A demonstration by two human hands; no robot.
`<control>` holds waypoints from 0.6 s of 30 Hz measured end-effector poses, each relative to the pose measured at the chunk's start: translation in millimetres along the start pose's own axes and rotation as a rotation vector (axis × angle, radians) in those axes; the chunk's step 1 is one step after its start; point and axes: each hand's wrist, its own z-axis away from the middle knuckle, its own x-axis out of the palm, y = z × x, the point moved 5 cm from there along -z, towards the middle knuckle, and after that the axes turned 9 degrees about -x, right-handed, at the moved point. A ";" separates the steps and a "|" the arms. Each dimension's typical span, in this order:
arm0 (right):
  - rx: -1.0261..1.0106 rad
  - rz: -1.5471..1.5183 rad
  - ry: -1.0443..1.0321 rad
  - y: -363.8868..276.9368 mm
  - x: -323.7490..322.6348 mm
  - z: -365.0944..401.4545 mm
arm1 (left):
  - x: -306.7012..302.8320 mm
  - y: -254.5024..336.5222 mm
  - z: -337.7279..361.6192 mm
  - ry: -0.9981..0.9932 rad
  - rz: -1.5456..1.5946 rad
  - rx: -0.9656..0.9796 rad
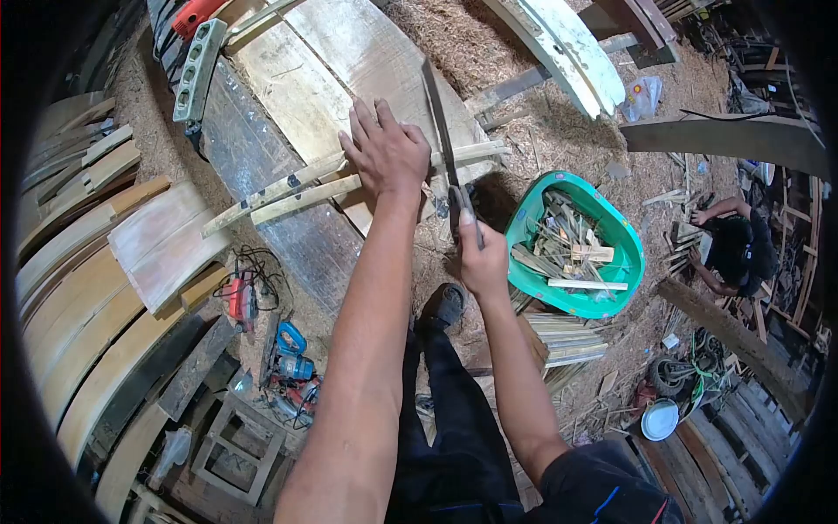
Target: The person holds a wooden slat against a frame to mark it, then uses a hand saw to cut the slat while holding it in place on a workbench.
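My left hand (388, 157) lies flat with spread fingers on two narrow wooden strips (301, 199), pressing them against the workbench boards (288, 74). The strips have dark marks and stick out past both sides of the bench. My right hand (483, 262) is wrapped round the handle of a long handsaw (439, 118). Its dark blade is seen nearly edge-on, points away from me and crosses the strips just right of my left hand. A green plastic tub (634, 249) with wood offcuts (567, 231) stands right of my right hand.
Left of the bench lie a power strip (199, 70), curved timber pieces (96, 323), a red power tool (237, 297) and a blue power tool (292, 349). At right, another person (742, 244) crouches by wood pieces. A white curved piece (567, 61) rests at the back. Sawdust covers the floor.
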 end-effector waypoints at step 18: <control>-0.031 -0.011 0.049 2.9 -9.1 48.5 | -1.3 2.4 -2.1 -0.015 -0.021 0.007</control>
